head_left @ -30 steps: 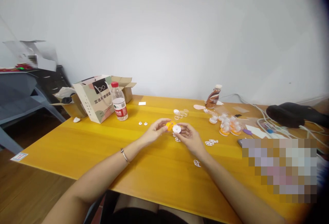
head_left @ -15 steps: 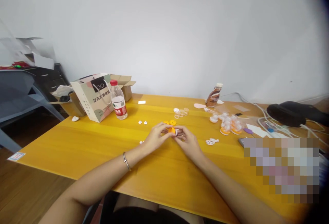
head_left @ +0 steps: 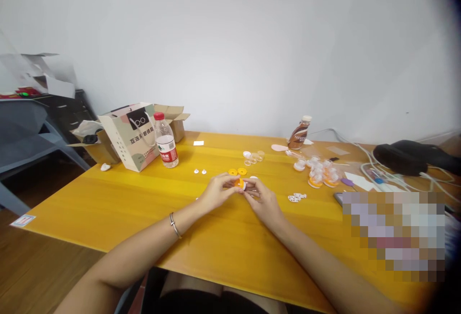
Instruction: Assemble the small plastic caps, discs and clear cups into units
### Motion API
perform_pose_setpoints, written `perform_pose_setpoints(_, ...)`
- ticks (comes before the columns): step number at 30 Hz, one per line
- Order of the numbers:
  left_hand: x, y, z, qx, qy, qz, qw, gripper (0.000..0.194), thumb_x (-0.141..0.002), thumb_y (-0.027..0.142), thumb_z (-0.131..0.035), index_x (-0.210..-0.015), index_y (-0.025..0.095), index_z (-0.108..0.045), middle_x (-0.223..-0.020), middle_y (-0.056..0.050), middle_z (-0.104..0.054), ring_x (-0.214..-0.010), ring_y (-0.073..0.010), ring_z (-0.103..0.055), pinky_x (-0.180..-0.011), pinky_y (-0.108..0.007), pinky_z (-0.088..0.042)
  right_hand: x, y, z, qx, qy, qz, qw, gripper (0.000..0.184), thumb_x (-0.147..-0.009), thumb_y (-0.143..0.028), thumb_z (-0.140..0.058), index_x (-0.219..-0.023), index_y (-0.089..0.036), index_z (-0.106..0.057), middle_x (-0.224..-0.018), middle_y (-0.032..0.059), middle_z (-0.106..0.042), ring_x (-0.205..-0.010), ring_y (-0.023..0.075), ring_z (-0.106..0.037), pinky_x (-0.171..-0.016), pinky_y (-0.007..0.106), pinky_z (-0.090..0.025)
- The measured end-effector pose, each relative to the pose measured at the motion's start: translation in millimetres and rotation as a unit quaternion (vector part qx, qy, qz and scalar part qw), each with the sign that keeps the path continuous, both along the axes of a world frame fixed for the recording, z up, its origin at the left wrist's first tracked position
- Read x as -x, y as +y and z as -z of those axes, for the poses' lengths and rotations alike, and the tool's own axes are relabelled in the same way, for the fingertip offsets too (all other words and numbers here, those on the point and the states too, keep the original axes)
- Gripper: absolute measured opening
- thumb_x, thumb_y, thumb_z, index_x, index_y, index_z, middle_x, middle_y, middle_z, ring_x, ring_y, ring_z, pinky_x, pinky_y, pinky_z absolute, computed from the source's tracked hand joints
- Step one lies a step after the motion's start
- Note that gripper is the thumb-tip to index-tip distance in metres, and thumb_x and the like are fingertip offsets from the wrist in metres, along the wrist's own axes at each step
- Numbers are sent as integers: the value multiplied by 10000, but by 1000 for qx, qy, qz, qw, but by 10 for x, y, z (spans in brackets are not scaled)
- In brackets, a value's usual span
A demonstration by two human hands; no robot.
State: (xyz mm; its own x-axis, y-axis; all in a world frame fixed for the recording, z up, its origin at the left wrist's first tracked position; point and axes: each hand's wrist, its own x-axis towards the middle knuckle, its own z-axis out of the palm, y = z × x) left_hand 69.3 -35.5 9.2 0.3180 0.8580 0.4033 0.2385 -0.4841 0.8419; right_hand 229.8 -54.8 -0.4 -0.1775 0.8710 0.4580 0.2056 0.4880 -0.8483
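Note:
Above the middle of the table, my left hand (head_left: pixel 218 194) pinches a small round orange-and-white plastic piece (head_left: pixel 239 183) from its orange side. My right hand (head_left: pixel 264 202) has its fingertips closed on the white side of the same piece; fingers cover much of it. Just behind the hands lie two yellow discs (head_left: pixel 241 171). Farther back are several clear and white rings (head_left: pixel 254 157). Two small white knobs (head_left: pixel 196 171) stand to the left. White discs with holes (head_left: pixel 296 198) lie to the right of my right hand.
Several orange-and-white assembled pieces (head_left: pixel 323 175) cluster at the right, near a brown drink bottle (head_left: pixel 299 134) and a purple-handled tool (head_left: pixel 347 182). Cables (head_left: pixel 367 170) and a black bag (head_left: pixel 399 160) lie beyond. At left stand a water bottle (head_left: pixel 166 146), paper bag (head_left: pixel 135 141) and cardboard boxes (head_left: pixel 176 124).
Both hands stay together around the piece, with the fingers shifted slightly. The orange and white parts look closer together. A white edge now shows behind my right fingers.

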Motion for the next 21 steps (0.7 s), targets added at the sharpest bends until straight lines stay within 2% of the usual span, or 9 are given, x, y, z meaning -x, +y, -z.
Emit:
perform_pose_setpoints(4,35,9,-25,-11,-3,50,999,343,-709,279,-618,-1032,167,-592,-925,-55,-563,-841,-145,-578,-813,-307,-470,-1,35,-7,49,49,1,998,296,-662,-276,-637,-930,-239,-519,-811,14,-624,-742,159,-623,-732,343,-518)
perform_pose_setpoints(9,65,15,-65,-31,33,78,996,328,-704,247,-625,-1020,163,-602,-916,-53,-547,-861,-143,-563,-821,-286,-458,13,97,31,118,90,-32,988,278,-592,-293,-694,-805,-186,-552,-753,22,-651,-719,151,-624,-735,316,-496)
perform_pose_setpoints(15,20,-14,-4,38,53,63,996,289,-729,228,-576,-996,117,-580,-908,-68,-624,-799,-147,-588,-751,-267,-473,-20,178,107,163,66,-73,982,311,-584,-289,-693,-818,-191,-513,-762,10,-645,-694,133,-617,-724,308,-484)
perform_pose_setpoints(17,2,-35,4,36,86,59,994,269,-724,208,-559,-978,118,-577,-889,-56,-635,-781,-143,-587,-733,-254,-468,-116,209,58,198,50,-113,972,376,-582,-270,-689,-879,-209,-468,-759,-5,-646,-688,130,-616,-702,312,-488)
perform_pose_setpoints(19,-5,-65,-15,0,157,51,986,238,-708,207,-554,-933,140,-594,-866,-38,-637,-771,-143,-578,-730,-247,-452,-279,237,-49,226,5,-152,962,438,-574,-257,-684,-940,-222,-445,-756,-11,-649,-719,143,-616,-687,320,-489)
perform_pose_setpoints(21,-1,-105,-51,-39,243,63,967,228,-679,219,-568,-898,168,-608,-845,-23,-632,-766,-148,-567,-731,-240,-432,-484,252,-189,223,-81,-146,960,377,-541,-257,-695,-859,-211,-500,-720,-13,-643,-675,147,-606,-634,292,-483)
